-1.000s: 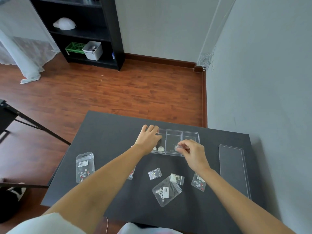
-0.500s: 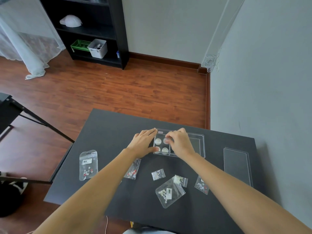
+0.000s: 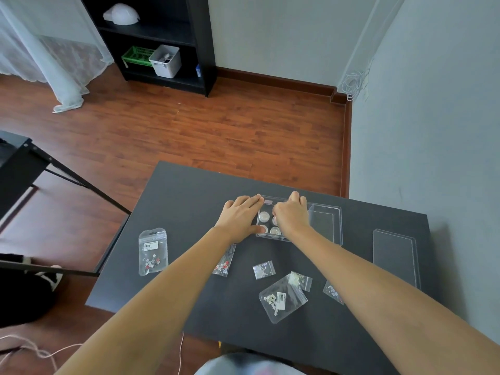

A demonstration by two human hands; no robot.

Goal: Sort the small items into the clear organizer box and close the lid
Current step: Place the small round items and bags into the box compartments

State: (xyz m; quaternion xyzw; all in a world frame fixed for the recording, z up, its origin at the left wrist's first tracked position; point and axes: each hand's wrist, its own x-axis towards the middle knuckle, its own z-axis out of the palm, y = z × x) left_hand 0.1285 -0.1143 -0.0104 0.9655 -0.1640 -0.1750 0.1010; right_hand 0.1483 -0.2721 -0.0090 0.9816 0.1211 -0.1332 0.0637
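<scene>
The clear organizer box [image 3: 326,224] lies at the table's far middle. Its left compartment holds several small round jars [image 3: 263,217]; the right compartment looks bare. My left hand [image 3: 240,217] clasps the box's left end, fingers along the far edge and thumb at the near corner. My right hand [image 3: 290,216] reaches down into the left compartment, fingers curled on one jar and hiding most of it. The clear lid [image 3: 395,257] lies flat to the right. Several small zip bags of flower-shaped beads lie in front: a tall one [image 3: 153,251], a small one [image 3: 263,269] and a large one [image 3: 282,299].
The black table [image 3: 189,212] stands against the grey wall on the right. More bead bags lie under my left forearm [image 3: 224,262] and beside my right forearm [image 3: 332,290]. A black stand [image 3: 24,158] is at the left, and a dark shelf unit [image 3: 167,36] stands far back.
My right hand carried a round jar from the box's front edge into the left compartment and now rests on it there. My left hand stays on the box's left end.
</scene>
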